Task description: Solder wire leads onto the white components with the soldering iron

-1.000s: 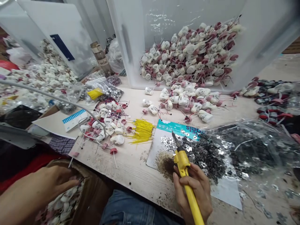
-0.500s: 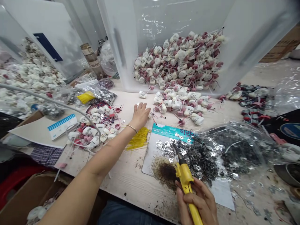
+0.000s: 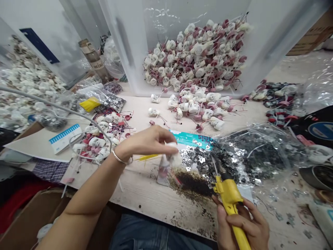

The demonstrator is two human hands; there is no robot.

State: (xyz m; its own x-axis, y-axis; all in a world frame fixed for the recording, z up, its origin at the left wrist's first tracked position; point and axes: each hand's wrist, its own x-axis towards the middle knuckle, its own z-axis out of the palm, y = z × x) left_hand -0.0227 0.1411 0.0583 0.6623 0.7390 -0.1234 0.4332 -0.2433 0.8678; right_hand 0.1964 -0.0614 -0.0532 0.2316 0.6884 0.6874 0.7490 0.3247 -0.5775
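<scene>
My left hand (image 3: 156,140) is closed on a white plastic piece (image 3: 174,158), smeared by motion. It hangs over the left part of a card with a teal band (image 3: 189,138). My right hand (image 3: 241,222) grips the handle of a yellow soldering gun (image 3: 229,194). The gun's metal tip points up and left over a heap of small metal plates (image 3: 197,156) on the card. Brown-black residue (image 3: 194,184) is spread along the card's near edge. Yellow wires (image 3: 148,157) show partly beneath my left wrist.
A translucent bin (image 3: 125,52) of white and pink parts stands tipped at the back, with more parts (image 3: 195,106) spilling before it. A clear bag of dark metal pieces (image 3: 275,156) lies right. A grey cable (image 3: 52,103) crosses the left, above a pile of wired parts (image 3: 96,142).
My left hand has come back from the far side of the table to the card, now with a white plastic piece. My right hand has moved the soldering gun slightly right.
</scene>
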